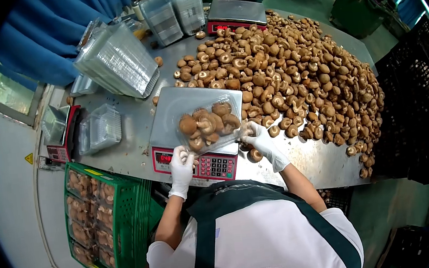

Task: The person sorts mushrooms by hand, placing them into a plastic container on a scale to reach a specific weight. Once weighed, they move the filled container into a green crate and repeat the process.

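Note:
A clear plastic tray (184, 117) filled with brown shiitake mushrooms (205, 122) rests on the steel platform of a red digital scale (196, 162). My left hand (181, 171), in a white glove, has its fingers closed at the tray's near left corner, above the scale's display. Also gloved in white, my right hand (261, 142) pinches the tray's right end. A loose mushroom (254, 155) lies on the table just below my right fingers.
A large heap of shiitake mushrooms (291, 68) covers the table's right side. Stacked clear trays (117, 58) stand at the back left. A second scale (236, 14) sits behind, another (63, 134) at left. A green crate (121, 196) holds packed trays. Black crates (410, 108) stand right.

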Demonstrator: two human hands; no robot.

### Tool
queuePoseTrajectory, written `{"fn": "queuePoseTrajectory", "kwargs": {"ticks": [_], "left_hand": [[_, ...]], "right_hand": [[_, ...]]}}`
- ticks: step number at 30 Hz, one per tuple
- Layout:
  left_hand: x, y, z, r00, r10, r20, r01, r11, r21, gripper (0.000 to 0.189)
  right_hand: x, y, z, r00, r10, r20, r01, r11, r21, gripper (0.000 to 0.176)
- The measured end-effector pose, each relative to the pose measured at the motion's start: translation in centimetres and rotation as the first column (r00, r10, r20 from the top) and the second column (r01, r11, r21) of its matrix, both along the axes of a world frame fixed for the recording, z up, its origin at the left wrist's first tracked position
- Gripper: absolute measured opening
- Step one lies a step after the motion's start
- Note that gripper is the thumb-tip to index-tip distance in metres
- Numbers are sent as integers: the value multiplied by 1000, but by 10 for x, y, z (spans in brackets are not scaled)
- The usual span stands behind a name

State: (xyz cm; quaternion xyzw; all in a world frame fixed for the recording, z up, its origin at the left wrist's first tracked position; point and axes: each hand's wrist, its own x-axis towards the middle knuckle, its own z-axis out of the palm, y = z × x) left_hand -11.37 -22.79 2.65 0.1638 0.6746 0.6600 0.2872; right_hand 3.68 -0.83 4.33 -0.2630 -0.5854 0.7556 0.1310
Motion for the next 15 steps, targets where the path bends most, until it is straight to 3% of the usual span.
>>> {"fn": "queuePoseTrajectory", "kwargs": {"ticks": [2, 4, 7, 8, 10, 15], "left_hand": [[5, -3, -5, 994, -29, -104, 32, 999, 30, 17], [8, -5, -3, 994, -25, -104, 28, 999, 23, 18], [11, -7, -6, 965, -1, -260, 2, 1000, 4, 17], [13, -6, -6, 966, -3, -259, 3, 1000, 1, 17], [15, -4, -6, 965, 12, -263, -18, 1000, -22, 17], [15, -4, -10, 961, 25, -274, -25, 1000, 4, 17]], "right_hand": [[5, 0, -39, 998, -24, 60, 16, 991, 133, 15], [10, -5, -36, 1000, 1, 29, -4, 997, 82, 16], [13, -4, -31, 994, 66, 88, -77, 988, 136, 17], [11, -8, -29, 1000, 2, 29, -4, 997, 78, 18], [12, -3, -37, 997, -10, 72, -5, 978, 207, 19], [17, -2, -23, 998, 41, 50, -52, 973, 226, 25]]}}
